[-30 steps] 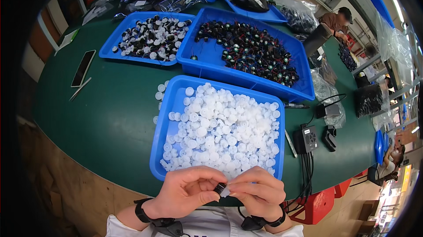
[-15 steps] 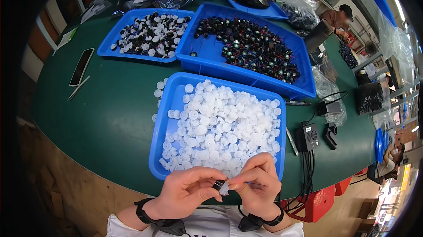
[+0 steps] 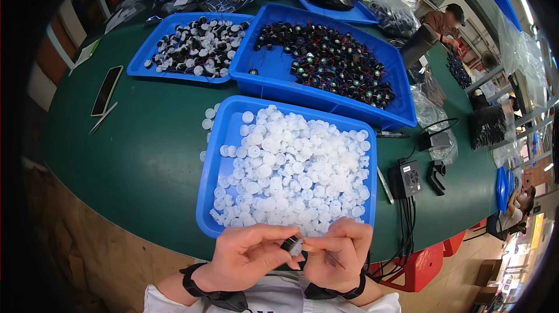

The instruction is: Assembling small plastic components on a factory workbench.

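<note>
Between the thumb and fingers of my left hand (image 3: 244, 255) sits a small black cylindrical part with a whitish end (image 3: 293, 245). My right hand (image 3: 339, 252) is closed in a pinch right beside it, on thin wires (image 3: 336, 262) whose ends stick out below the fingers. Just beyond both hands stands a blue tray (image 3: 205, 196) heaped with small translucent white plastic caps (image 3: 297, 167).
Behind it, a deep blue bin (image 3: 273, 68) holds black wired parts (image 3: 338, 59); a shallower blue tray (image 3: 140, 59) holds white-capped ones. At left lie a phone (image 3: 107, 90) and tweezers (image 3: 103, 118). A black boxed device (image 3: 404, 179) with cables stands right. Other people sit farther off.
My right hand has dropped slightly and turned, its fingertips shifting from the white end to the wires. The black part has tilted a little in my left hand.
</note>
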Action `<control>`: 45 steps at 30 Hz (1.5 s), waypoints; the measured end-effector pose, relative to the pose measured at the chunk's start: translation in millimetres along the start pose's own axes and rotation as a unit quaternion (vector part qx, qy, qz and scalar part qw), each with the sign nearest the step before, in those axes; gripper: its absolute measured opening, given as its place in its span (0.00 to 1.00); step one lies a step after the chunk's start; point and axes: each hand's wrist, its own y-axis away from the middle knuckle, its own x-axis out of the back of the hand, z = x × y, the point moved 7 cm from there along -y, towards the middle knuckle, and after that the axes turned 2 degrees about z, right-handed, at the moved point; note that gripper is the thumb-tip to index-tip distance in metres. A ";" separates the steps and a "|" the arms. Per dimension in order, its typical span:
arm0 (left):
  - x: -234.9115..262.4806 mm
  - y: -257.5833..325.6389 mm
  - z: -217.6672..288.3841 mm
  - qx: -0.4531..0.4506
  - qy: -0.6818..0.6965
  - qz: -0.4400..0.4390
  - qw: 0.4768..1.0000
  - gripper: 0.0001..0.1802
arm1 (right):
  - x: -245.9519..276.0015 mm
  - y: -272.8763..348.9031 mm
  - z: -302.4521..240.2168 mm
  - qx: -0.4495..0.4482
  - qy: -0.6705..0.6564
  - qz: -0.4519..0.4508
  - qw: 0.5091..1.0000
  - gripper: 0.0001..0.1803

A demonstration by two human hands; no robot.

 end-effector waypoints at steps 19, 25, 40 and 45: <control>-9.7 7.8 1.5 0.148 0.158 -0.108 0.970 0.34 | -8.5 -19.3 -15.2 0.042 -0.233 -0.260 0.936 0.17; -8.7 5.9 -1.0 0.103 0.140 -0.097 0.980 0.29 | -9.0 -11.1 -6.3 -0.052 -0.274 -0.192 0.941 0.19; -12.3 9.5 6.1 -0.027 0.026 -0.060 0.997 0.23 | -7.5 -10.4 -4.4 -0.047 -0.231 -0.130 0.963 0.17; -13.5 6.8 3.7 -0.010 0.087 -0.060 0.994 0.22 | -5.3 -10.4 -6.6 -0.045 -0.246 -0.146 0.957 0.15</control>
